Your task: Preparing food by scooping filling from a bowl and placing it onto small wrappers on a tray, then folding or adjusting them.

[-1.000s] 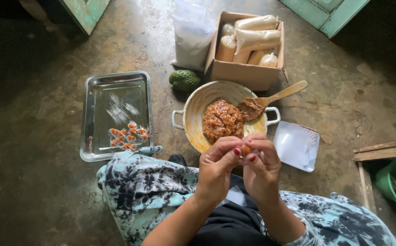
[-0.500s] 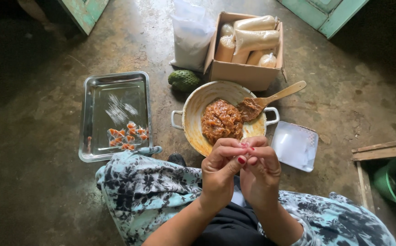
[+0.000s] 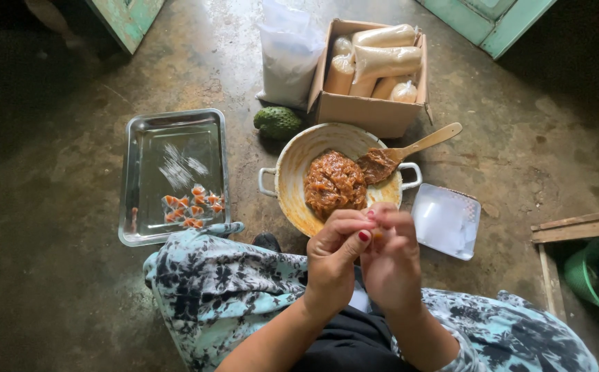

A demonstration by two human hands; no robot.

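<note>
Both hands — left hand (image 3: 332, 258) and right hand (image 3: 392, 258) — pinch together on a tiny orange piece (image 3: 378, 235) over the pan's near rim; its long axis is hidden. Just beyond sits the pan (image 3: 292, 172) of brown paste (image 3: 334, 182), wooden spoon (image 3: 409, 148) handle pointing up-right — metal tray (image 3: 141, 227) left.

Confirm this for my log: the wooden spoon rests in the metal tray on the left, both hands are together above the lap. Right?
Not quite. The wooden spoon rests in the two-handled pan of brown paste, not the metal tray; the head view shows it. The left hand and right hand are together.
</note>
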